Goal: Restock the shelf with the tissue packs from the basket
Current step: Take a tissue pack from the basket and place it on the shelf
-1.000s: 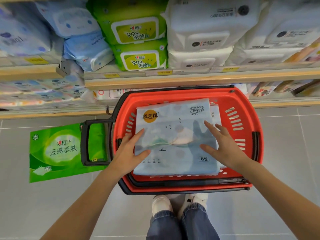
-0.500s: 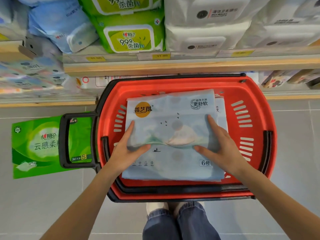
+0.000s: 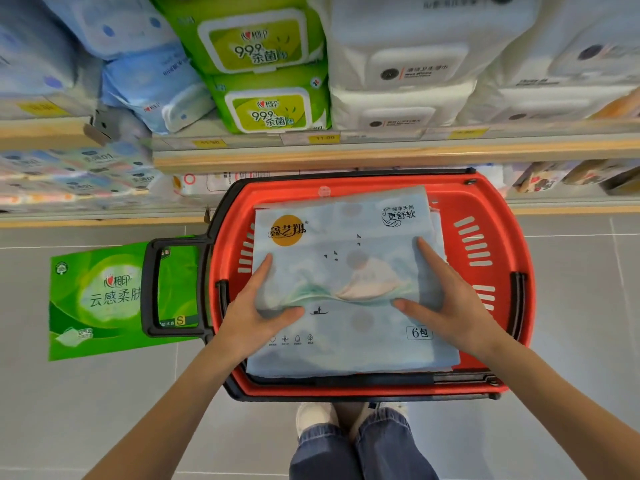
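Two hands on tissue pack, frame centre.
I read left hand and right hand pressing its sides, fingers straight, thumbs spread, over red basket.

Head view, close, down onto basket

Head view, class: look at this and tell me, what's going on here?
A person stands over a red basket on the floor, in front of a stocked shelf. Both hands are on the top tissue pack: the left hand at its left side, the right hand at its right, fingers straight, thumbs on top. The pack lies in the basket, not yet lifted. A green pack lies on the floor under the basket's handle.
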